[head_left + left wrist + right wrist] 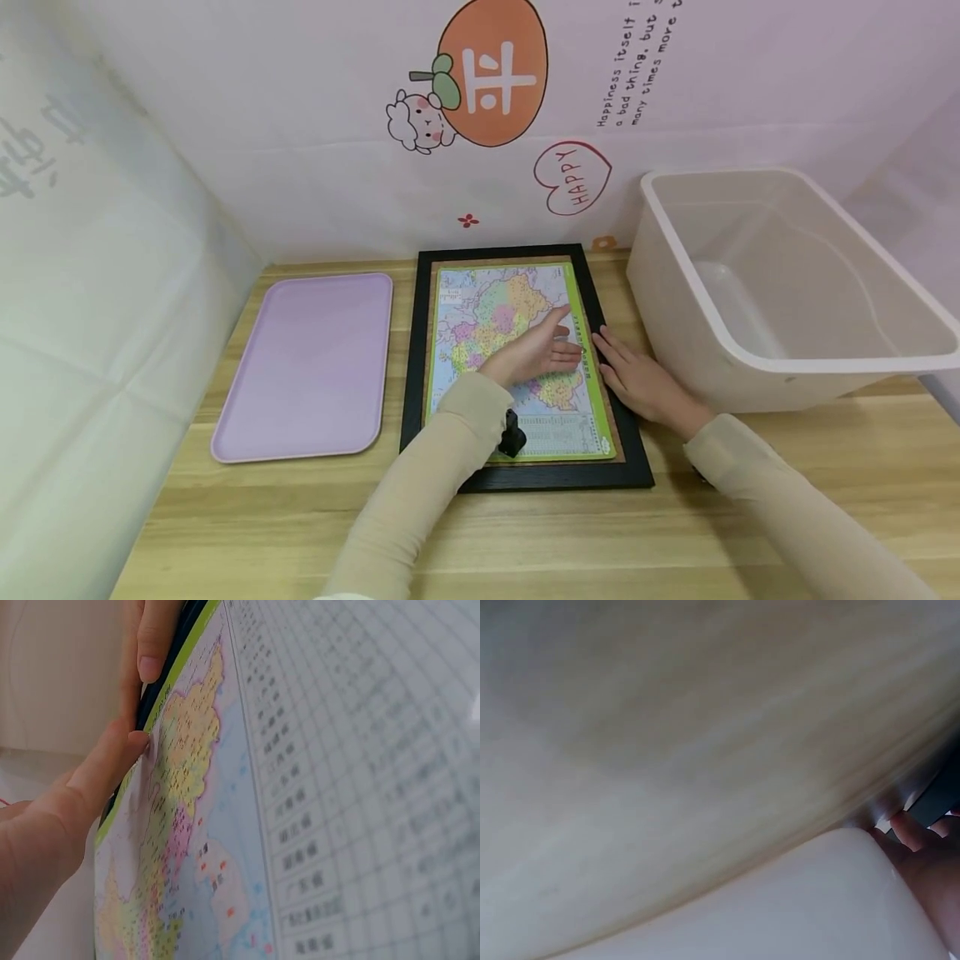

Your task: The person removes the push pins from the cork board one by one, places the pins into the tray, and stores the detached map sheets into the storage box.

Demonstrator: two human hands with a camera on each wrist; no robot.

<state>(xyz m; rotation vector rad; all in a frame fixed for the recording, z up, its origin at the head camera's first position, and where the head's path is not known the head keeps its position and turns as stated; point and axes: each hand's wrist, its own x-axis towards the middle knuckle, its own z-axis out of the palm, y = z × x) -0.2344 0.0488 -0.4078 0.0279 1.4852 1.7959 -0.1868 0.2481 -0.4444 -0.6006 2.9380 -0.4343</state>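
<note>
A colourful map sheet (501, 315) with a green border lies inside a black picture frame (555, 477), flat on the table. My left hand (536, 350) is over the right part of the map, fingers extended toward the green border and thumb spread apart. In the left wrist view, its fingertips come right to the map's edge (163, 712). Along the frame's right side lies my right hand (637, 379), its fingers stretched out and fingertips at the black edge. The right wrist view shows only part of that hand, beside the dark frame (939, 796).
A purple tray (311, 367) lies left of the frame. Close on the right stands a large white bin (697, 333), its wall near my right hand. The wooden table (525, 542) meets a printed cloth backdrop (322, 183) behind the frame.
</note>
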